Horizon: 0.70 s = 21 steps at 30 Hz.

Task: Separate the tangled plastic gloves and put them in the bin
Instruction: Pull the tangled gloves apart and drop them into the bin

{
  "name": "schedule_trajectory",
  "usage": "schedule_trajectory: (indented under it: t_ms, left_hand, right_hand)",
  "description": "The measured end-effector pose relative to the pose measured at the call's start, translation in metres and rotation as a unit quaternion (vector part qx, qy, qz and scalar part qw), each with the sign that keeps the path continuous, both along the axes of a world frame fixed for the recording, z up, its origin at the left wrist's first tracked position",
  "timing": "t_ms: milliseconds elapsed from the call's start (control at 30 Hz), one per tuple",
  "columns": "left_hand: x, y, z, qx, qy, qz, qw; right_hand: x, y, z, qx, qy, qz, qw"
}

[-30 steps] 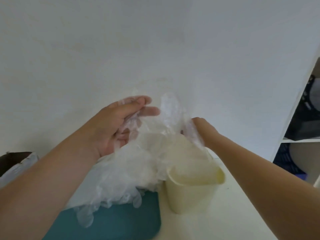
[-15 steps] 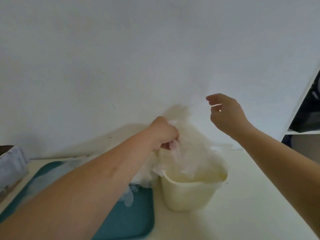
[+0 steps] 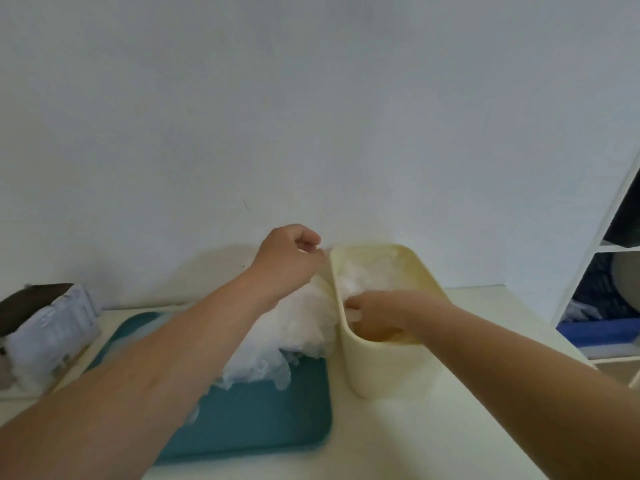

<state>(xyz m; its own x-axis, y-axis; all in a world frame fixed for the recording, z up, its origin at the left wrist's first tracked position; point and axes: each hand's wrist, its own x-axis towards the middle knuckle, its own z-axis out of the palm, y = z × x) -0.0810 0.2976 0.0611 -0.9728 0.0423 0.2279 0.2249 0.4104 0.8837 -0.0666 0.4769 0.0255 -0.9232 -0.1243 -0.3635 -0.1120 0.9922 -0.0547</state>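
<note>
Down from the air above the bin comes the right hand (image 3: 377, 317), which half a second ago hung raised and holding nothing. It now sits inside the cream bin (image 3: 374, 368). The left hand (image 3: 291, 258) has slid from over the bin's mouth to just outside its left rim.

Nearest the camera, a teal tray (image 3: 259, 427) lies on the pale table (image 3: 450, 427), and the left forearm crosses over it. The bin stands just beside the tray's right edge. Inside it, the right hand's fingers are folded under. Whether they grasp film or only push it down is hidden by the hand itself.

The tangled gloves (image 3: 298, 327) are heaped on the back of the tray, leaning against the bin's left wall. At the top of the heap the left hand's fingers are clenched, and they appear to pinch a wisp of film at the rim. Beyond the right hand, loose gloves (image 3: 363, 275) already fill the far half of the bin.

Further off, a box (image 3: 52, 327) sits at the left, a shelf unit (image 3: 606, 306) stands at the right, and a plain wall (image 3: 311, 116) closes the back.

The step in hand looks like packing down one batch while the left hand starts on the next. Most of the heap is yet to be sorted. The next move probably calls for a light upward pull on a single glove. The thin film clings, so a hard tug would likely drag the whole clump along.
</note>
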Motion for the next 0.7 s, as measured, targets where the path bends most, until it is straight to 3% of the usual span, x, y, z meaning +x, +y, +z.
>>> schedule_trajectory:
  t_ms: [167, 367, 467, 600, 700]
  left_hand:
    - [0.034, -0.039, -0.003, -0.030, 0.003, 0.004, 1.000]
    - [0.062, -0.089, -0.015, -0.039, 0.030, 0.084, 0.995]
    - [0.069, -0.112, -0.031, -0.073, 0.015, 0.099, 0.992]
    - [0.073, -0.156, -0.053, -0.173, 0.005, 0.097, 0.980]
    - [0.076, -0.187, -0.069, -0.243, -0.030, 0.118, 0.962]
  right_hand:
    - [0.003, -0.008, 0.017, 0.040, 0.008, 0.018, 0.999]
    - [0.034, -0.043, 0.077, 0.014, 0.214, 0.007, 0.977]
    - [0.047, -0.087, 0.079, -0.095, 0.265, 0.059, 0.958]
    - [0.051, -0.142, 0.045, -0.315, 0.202, 0.102, 0.922]
    - [0.045, -0.169, 0.008, -0.384, 0.185, 0.082, 0.901]
